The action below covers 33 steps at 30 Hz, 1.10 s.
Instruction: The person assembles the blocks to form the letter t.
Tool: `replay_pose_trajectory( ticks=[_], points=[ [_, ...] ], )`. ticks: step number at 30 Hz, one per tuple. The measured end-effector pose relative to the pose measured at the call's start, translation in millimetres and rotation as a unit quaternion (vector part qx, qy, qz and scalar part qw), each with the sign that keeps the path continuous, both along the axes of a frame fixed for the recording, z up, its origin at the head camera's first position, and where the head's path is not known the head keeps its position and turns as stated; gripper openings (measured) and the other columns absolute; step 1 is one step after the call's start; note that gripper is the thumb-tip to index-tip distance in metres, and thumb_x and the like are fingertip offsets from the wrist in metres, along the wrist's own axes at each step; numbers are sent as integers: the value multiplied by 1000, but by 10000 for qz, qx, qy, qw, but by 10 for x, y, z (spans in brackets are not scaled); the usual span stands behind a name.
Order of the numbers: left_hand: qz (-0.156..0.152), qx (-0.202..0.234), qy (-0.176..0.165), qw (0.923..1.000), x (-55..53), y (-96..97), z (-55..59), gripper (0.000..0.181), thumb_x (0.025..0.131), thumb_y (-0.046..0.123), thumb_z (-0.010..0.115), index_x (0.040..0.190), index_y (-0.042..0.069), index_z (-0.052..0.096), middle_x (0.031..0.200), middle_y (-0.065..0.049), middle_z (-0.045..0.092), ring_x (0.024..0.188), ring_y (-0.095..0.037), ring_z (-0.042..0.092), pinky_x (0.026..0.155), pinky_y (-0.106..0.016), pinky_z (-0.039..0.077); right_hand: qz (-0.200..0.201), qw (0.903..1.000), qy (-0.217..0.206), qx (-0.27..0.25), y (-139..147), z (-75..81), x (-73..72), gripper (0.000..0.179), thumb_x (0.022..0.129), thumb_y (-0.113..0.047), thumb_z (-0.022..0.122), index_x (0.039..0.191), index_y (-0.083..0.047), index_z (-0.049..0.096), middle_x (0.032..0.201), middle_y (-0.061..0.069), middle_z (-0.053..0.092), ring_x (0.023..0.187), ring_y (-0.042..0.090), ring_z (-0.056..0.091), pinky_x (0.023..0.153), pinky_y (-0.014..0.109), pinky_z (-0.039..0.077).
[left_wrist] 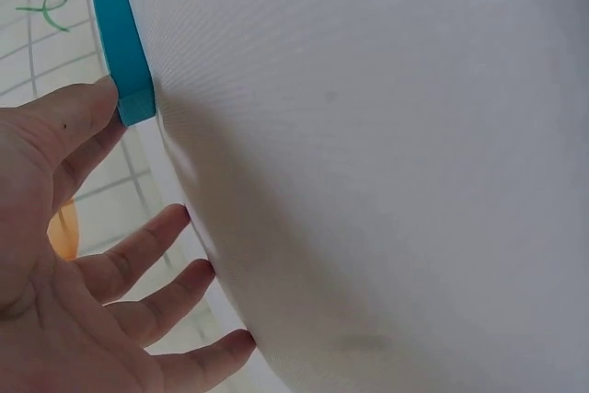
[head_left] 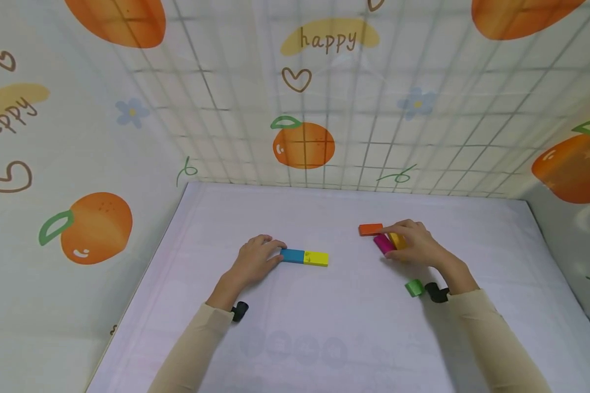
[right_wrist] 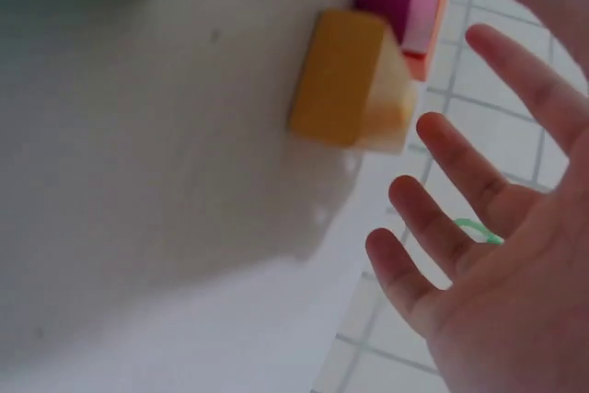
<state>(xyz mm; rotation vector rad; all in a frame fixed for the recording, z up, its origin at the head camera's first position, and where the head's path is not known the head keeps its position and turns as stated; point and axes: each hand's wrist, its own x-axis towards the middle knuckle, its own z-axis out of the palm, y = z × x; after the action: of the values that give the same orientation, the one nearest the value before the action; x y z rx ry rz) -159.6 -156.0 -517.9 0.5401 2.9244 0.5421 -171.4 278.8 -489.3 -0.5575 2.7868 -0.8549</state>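
At left centre in the head view, my left hand [head_left: 257, 260] pinches the left end of a flat blue block [head_left: 293, 256] between thumb and index finger. The blue block [left_wrist: 124, 43] lies end to end with a flat yellow block [head_left: 317, 258]. In the left wrist view the other fingers of the left hand [left_wrist: 55, 264] are spread. Further right, my right hand [head_left: 418, 245] reaches over a magenta block [head_left: 384, 244], an orange block [head_left: 371, 230] and a yellow-orange block [head_left: 397, 240]. Its fingers look extended beside the yellow-orange block [right_wrist: 340, 80] in the right wrist view.
A green block [head_left: 415, 287] lies on the white tabletop [head_left: 295, 305], near the right wrist. A black device [head_left: 437, 293] sits at the right cuff, another black device [head_left: 240, 311] at the left. A printed curtain [head_left: 226, 109] stands behind the table and at its sides.
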Motion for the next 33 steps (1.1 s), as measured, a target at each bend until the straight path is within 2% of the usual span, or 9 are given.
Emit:
replay_pose_trajectory(
  ticks=[5,15,25,33],
  points=[
    [24,7,-20,10000,-1,6,-9,32,98,33,66,130,29,66,141,-11,53,135,-32,42,107,-59,35,140,9998,-6,145,40,-15,-16,59,82,-24,84,136,-13,63,135,25,48,120,46,38,90,63,39],
    [-35,2,-65,10000,-2,-5,-5,33,99,35,65,131,30,64,142,-10,51,136,-31,41,109,-57,33,145,9983,-197,524,84,-47,-36,63,80,-24,85,138,-18,61,145,27,39,127,50,31,92,70,38],
    [-39,35,-93,9999,5,-10,7,32,99,35,65,130,30,64,143,-12,50,135,-33,41,108,-58,34,88,9978,-327,563,75,-95,-77,65,79,-25,86,137,-21,58,143,26,39,126,48,33,93,69,39],
    [-38,51,-89,9999,12,-10,25,32,99,35,65,130,31,64,143,-13,50,135,-34,41,108,-59,34,97,9983,-377,435,84,-90,-90,64,79,-20,84,136,-13,58,142,27,42,125,47,34,95,67,39]
  ],
)
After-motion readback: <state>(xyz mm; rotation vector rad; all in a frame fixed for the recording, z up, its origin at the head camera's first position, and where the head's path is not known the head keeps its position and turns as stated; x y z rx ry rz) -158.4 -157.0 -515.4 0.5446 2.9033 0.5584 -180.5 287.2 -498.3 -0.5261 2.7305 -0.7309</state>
